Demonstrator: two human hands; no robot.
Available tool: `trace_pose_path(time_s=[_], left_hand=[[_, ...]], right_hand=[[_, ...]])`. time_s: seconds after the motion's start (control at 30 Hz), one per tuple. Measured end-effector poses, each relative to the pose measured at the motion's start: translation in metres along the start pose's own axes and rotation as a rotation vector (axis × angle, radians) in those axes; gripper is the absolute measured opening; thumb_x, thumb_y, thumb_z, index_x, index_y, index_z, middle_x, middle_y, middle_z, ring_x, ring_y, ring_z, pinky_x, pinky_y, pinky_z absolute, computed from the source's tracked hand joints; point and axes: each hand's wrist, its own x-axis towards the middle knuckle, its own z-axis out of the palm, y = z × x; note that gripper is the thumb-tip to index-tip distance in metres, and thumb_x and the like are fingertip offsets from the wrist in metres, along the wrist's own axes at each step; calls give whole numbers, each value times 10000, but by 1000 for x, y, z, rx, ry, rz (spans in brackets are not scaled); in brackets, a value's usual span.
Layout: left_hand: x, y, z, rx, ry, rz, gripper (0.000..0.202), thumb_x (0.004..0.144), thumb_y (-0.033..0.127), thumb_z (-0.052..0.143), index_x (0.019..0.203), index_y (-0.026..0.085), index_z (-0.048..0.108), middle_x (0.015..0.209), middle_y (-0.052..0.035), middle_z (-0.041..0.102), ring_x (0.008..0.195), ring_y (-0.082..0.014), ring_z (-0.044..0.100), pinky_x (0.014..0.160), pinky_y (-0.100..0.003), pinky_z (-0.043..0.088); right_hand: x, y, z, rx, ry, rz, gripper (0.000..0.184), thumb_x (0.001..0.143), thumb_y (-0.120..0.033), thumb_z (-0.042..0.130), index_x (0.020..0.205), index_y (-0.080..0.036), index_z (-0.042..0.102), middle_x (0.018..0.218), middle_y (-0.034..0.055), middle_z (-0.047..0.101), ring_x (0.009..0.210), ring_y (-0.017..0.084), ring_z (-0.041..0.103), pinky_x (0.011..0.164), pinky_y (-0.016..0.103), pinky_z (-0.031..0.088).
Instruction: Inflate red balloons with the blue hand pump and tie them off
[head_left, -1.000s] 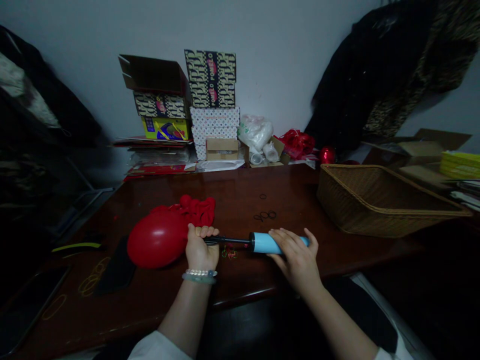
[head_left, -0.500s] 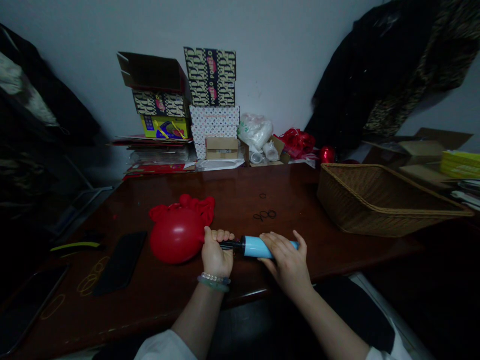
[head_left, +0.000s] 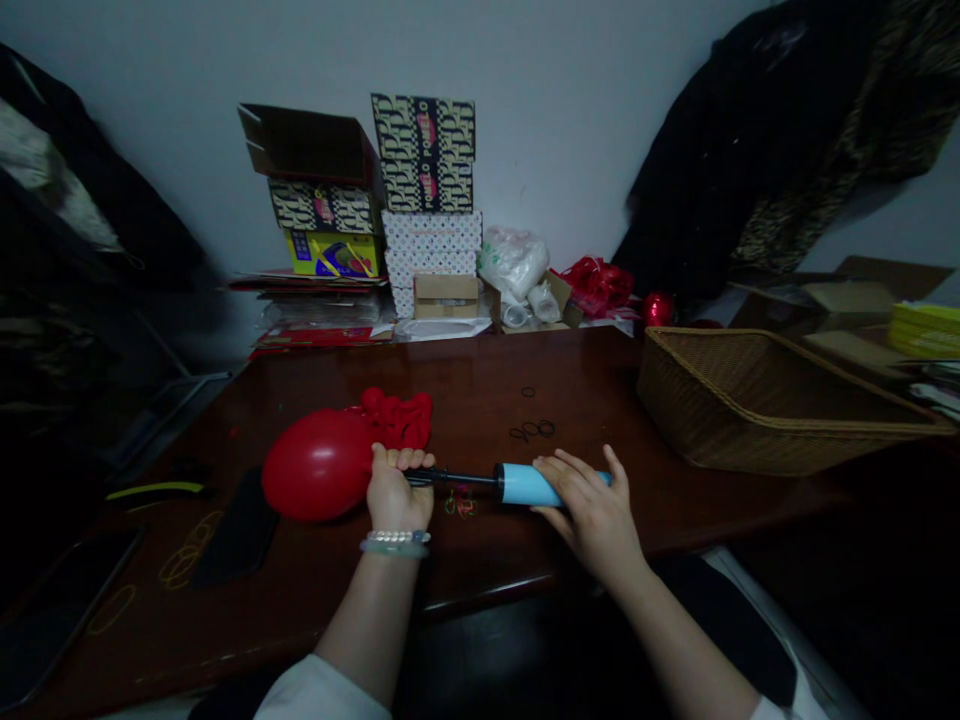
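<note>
My left hand (head_left: 397,489) is closed round the neck of a red balloon (head_left: 319,477) and the black end of a hand pump, with beaded bracelets on the wrist. The balloon is partly inflated and lies to the left of that hand on the dark wooden table (head_left: 480,390). My right hand (head_left: 589,499) grips the light blue pump barrel (head_left: 525,485). The black pump rod (head_left: 457,479) shows extended between the two hands. A heap of flat red balloons (head_left: 397,417) lies just behind the left hand.
A wicker basket (head_left: 757,405) stands at the right. Stacked boxes (head_left: 390,205), plastic bags (head_left: 514,262) and red ribbon (head_left: 600,283) line the wall. Black rubber bands (head_left: 531,431) and coloured ones (head_left: 460,503) lie near the pump. A dark phone (head_left: 236,530) and a yellow-handled tool (head_left: 154,491) lie at the left.
Half a second ago the pump was pushed in with the hands close together. Now the hands are apart again, the rod is drawn out, and the balloon sits further left and looks larger.
</note>
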Motion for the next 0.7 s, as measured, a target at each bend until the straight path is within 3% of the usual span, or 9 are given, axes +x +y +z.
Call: trace_pose_path(time_s=[0.23, 0.47, 0.7], left_hand=[[10, 13, -3, -38, 2, 4, 433, 976, 323, 363, 579, 196, 250, 462, 64, 296, 397, -81, 346, 453, -228, 323], [8, -1, -10, -40, 16, -5, 419, 980, 305, 359, 584, 194, 281, 471, 65, 309, 421, -81, 363, 480, -231, 356], [-3, -15, -7, -16, -22, -25, 408, 968, 284, 394, 586, 194, 286, 490, 64, 300, 431, -81, 357, 487, -234, 362]], right_hand=[[-2, 11, -4, -2, 9, -13, 405, 904, -411, 543, 1279, -259, 534, 1206, 41, 657, 1168, 243, 569, 1141, 545, 91], [-9, 13, -1, 12, -1, 13, 402, 898, -398, 550, 1274, -255, 539, 1188, 53, 666, 1123, 239, 595, 1111, 517, 171], [-7, -3, 1, 57, -16, 51, 384, 906, -402, 544, 1259, -252, 546, 1192, 54, 664, 1116, 231, 596, 1114, 497, 156]])
